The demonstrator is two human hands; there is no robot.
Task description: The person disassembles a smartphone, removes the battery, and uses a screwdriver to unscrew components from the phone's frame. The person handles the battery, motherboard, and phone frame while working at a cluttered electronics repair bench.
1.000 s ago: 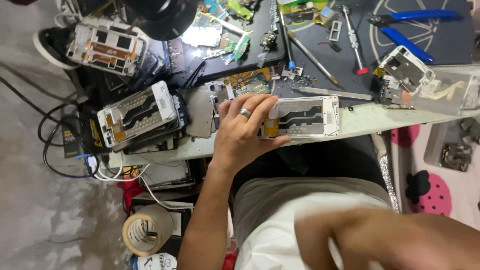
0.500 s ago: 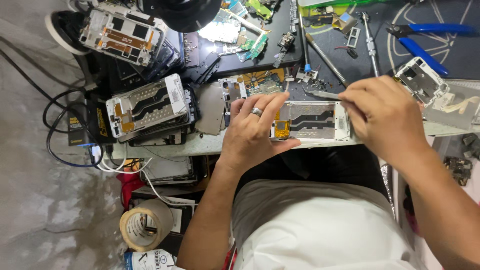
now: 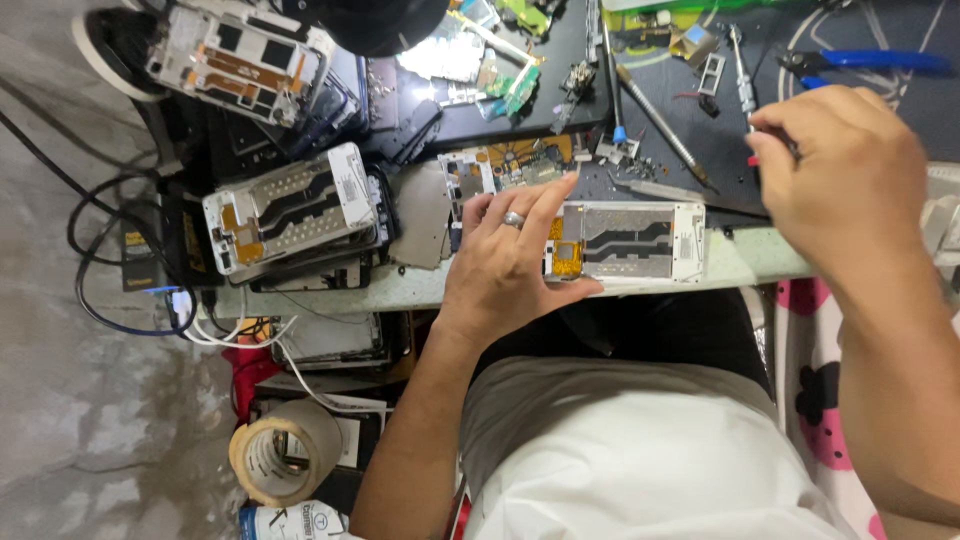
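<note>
bare forearms, a silver ring (image 3: 513,219) on the left hand (image 3: 505,265), white shirt (image 3: 640,450) below.

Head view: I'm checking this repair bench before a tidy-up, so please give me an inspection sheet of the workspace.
Surface: pale bench edge in front of a dark mat, crowded.
Job's things: opened phone frame lying flat at the bench edge.
Clutter: spare phone frames, circuit boards, blue-handled pliers, screwdriver.
Grippers: left hand steadies the phone frame; right hand pinches a thin tool, type unclear.
Cables: black cables looping off the bench's left end.
Surroundings: tape roll on the grey floor.
</note>
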